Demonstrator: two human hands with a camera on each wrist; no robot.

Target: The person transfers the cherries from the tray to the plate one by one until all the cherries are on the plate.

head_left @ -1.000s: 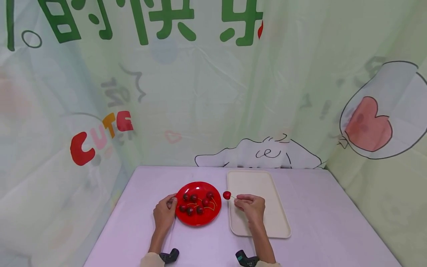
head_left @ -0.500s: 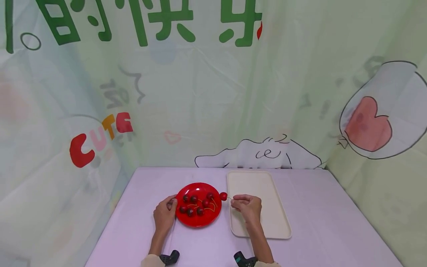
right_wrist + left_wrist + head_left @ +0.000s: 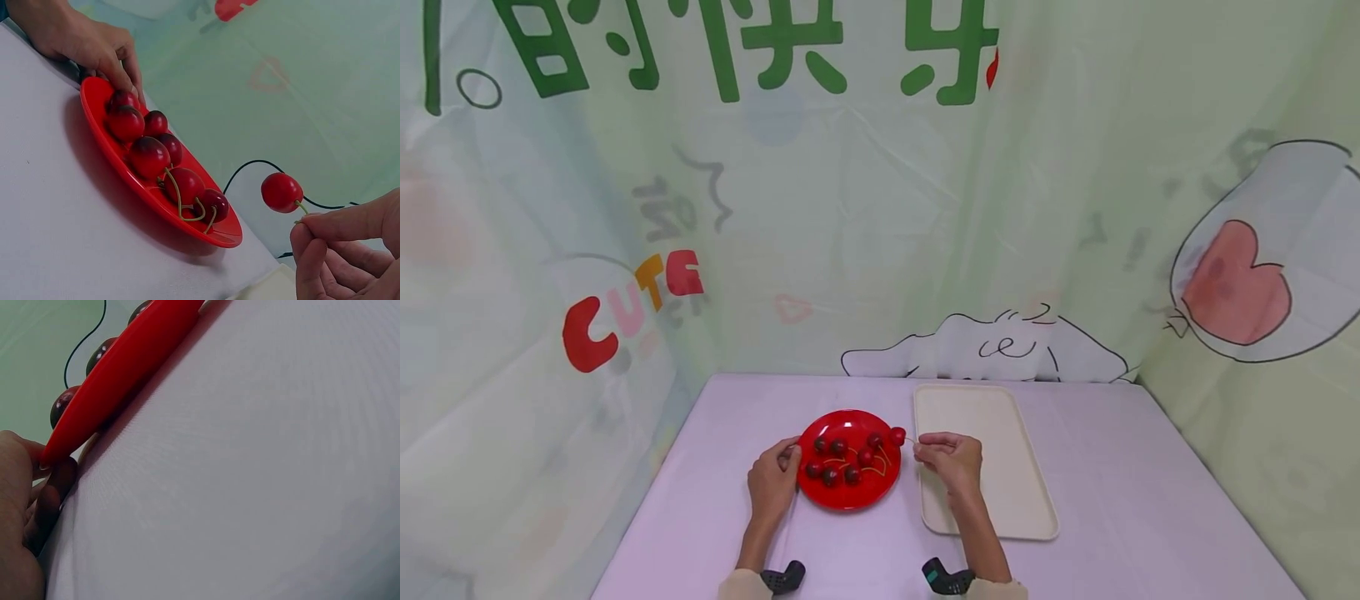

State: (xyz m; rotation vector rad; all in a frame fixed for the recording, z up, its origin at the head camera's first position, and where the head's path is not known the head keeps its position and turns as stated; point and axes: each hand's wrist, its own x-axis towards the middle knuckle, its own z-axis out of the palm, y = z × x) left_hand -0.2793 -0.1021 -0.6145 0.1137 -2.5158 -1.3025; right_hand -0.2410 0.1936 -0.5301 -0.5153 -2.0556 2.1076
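Note:
My left hand (image 3: 772, 479) grips the left rim of a round red plate (image 3: 848, 498), thumb on top and fingers beneath, as the left wrist view shows. Several dark red cherries (image 3: 149, 157), some with green stems, lie on the plate. With thumb and fingertips my right hand (image 3: 953, 460) pinches the stem of a single bright red cherry (image 3: 281, 192). That cherry hangs in the air by the plate's right rim, apart from the other cherries in the right wrist view.
A cream rectangular tray (image 3: 1000, 483) lies to the right of the plate, partly under my right hand. Both rest on a pale lilac table (image 3: 1120, 483). A printed curtain (image 3: 880, 217) stands behind and at both sides.
My right hand has moved a little to the left, carrying the cherry from over the tray's left edge to the plate's right rim. The left hand keeps its hold on the plate.

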